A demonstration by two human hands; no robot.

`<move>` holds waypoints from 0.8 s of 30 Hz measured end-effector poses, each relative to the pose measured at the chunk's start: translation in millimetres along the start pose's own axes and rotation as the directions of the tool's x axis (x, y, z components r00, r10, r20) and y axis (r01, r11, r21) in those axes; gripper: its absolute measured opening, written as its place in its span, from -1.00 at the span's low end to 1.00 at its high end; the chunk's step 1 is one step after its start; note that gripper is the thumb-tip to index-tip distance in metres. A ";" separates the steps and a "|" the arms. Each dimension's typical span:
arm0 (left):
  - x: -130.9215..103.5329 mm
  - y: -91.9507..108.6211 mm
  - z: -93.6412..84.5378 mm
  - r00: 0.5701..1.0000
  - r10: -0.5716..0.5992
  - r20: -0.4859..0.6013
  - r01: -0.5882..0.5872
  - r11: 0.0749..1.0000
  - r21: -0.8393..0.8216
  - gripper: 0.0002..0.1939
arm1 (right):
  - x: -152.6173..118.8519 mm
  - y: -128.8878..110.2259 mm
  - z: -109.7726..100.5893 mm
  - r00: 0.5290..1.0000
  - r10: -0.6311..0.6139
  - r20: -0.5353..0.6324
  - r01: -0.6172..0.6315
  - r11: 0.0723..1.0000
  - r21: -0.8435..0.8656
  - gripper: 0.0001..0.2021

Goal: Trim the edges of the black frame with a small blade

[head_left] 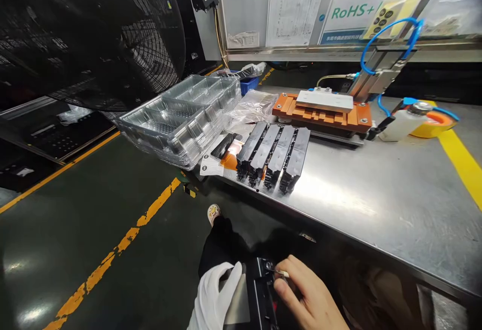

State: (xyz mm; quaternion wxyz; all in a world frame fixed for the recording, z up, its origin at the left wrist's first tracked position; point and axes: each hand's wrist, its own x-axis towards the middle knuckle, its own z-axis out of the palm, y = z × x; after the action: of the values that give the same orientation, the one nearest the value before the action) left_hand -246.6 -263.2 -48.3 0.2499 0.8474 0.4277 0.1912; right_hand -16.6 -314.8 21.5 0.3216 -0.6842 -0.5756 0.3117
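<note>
While the white-gloved left hand cradles a black part from its left side, fingers curled against it, the bare right hand pinches a thin pale tool at the part's upper right edge. The part lies between both hands, below the surface edge, its long axis running away from the person. Four similar black parts lie in a row well beyond the fingertips, beside stacked clear trays.

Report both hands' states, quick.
Left hand, white-gloved: closed around the flat black plastic part.
Right hand, bare: pinching a small thin tool against that part.
</note>
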 end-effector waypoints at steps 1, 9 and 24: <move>-0.8 -2.8 4.2 1.000 0.014 -0.005 -0.014 1.000 0.019 -0.40 | -0.4 -0.3 0.2 1.000 -0.006 -0.007 0.006 1.000 -0.003 -0.65; 0.7 -6.2 12.3 0.995 0.090 -0.040 -0.083 0.985 0.154 -0.31 | -4.8 -2.0 6.1 0.993 0.092 0.079 -0.103 0.985 0.138 -0.64; -3.2 1.8 10.6 0.996 0.040 0.074 -0.054 0.981 0.186 -0.16 | 1.3 10.2 16.4 0.929 0.344 0.135 -0.369 0.852 0.371 -0.59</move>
State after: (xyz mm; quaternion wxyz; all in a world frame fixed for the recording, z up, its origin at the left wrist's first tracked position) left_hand -241.6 -269.5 -56.1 0.1789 0.8833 0.4147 0.1259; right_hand -23.6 -313.5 3.4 0.3693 -0.6908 -0.3750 0.4957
